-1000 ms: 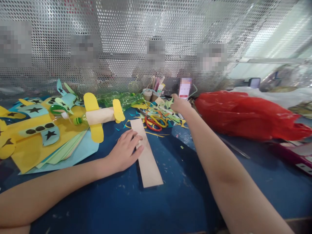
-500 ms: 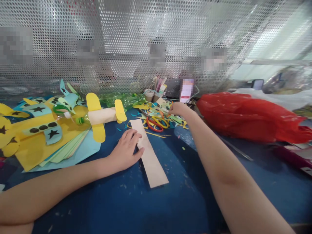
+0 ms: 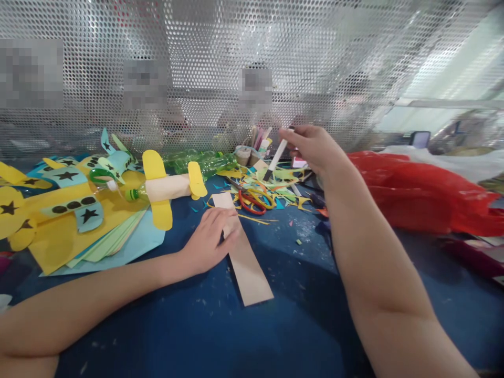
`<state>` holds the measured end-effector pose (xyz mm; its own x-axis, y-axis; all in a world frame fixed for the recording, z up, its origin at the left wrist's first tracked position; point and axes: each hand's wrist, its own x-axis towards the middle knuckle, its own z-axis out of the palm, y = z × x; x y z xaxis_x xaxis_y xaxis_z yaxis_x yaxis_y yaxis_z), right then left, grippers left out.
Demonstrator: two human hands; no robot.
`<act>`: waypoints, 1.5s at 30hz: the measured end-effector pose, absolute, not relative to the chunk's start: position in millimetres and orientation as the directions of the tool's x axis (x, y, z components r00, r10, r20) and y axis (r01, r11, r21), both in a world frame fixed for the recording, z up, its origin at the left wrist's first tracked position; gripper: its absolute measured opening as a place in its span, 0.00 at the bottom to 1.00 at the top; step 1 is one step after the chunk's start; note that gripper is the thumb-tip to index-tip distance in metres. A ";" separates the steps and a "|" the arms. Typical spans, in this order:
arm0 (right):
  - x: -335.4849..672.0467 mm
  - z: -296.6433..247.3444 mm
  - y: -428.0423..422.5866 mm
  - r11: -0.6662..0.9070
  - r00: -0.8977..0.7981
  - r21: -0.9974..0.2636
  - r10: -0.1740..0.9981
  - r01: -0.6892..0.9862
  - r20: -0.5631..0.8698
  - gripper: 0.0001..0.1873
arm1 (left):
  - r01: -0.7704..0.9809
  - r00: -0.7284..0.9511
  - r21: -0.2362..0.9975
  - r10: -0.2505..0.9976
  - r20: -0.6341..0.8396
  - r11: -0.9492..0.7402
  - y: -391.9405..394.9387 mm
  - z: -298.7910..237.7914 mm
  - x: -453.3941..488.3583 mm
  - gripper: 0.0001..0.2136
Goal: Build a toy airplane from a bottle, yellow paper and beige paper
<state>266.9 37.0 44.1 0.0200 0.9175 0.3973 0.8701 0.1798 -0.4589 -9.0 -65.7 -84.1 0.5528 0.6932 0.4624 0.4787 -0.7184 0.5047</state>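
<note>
My left hand (image 3: 212,236) lies with loosely spread fingers on a pale strip of paper (image 3: 250,273), on the blue table. My right hand (image 3: 309,144) is raised above the paper scraps, its fingers pinching the upper end of a white marker (image 3: 279,152). The marker slants down to the left, black end lowest. Beneath it are coloured paper scraps (image 3: 291,176) and scissors (image 3: 254,202) with red and yellow handles. Left of the strip rests a bottle airplane (image 3: 167,188) with a cream paper wrap and yellow wings.
More bottle airplanes (image 3: 66,176) and stacked coloured paper (image 3: 118,236) lie at the left. Green plastic bottles (image 3: 214,163) and a cup of sticks (image 3: 244,154) stand along the perforated screen (image 3: 205,63). A red plastic bag (image 3: 417,191) fills the right side.
My right hand has risen from the scraps and moved right, now with the white marker in its fingers. My left hand stays on the strip.
</note>
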 end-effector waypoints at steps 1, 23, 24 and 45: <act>259.0 46.4 32.3 0.244 -0.020 -0.554 0.925 0.796 0.378 0.24 | 0.459 0.535 0.545 0.708 0.460 -0.701 -64.6 -83.9 -9.2 0.14; 154.1 6.6 -1.5 0.209 -0.739 -0.913 0.660 0.351 -0.133 0.18 | 0.366 0.293 0.808 0.881 0.371 -0.462 -55.2 -79.0 -13.7 0.15; 153.9 5.3 -1.1 0.198 -0.736 -0.915 0.663 0.352 -0.140 0.18 | 0.369 0.290 0.809 0.883 0.369 -0.459 -55.4 -78.6 -13.8 0.15; 198.2 -57.6 -28.6 0.036 -0.183 -0.999 0.982 0.010 0.034 0.18 | 0.635 0.581 0.405 0.752 0.312 -0.658 -44.8 -73.6 -15.5 0.15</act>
<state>198.2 -28.6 -57.6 -0.1833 0.9825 0.0336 0.0100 0.0361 -0.9993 -15.5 -44.8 -73.6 0.5811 0.7517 0.3118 0.6346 -0.6584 0.4046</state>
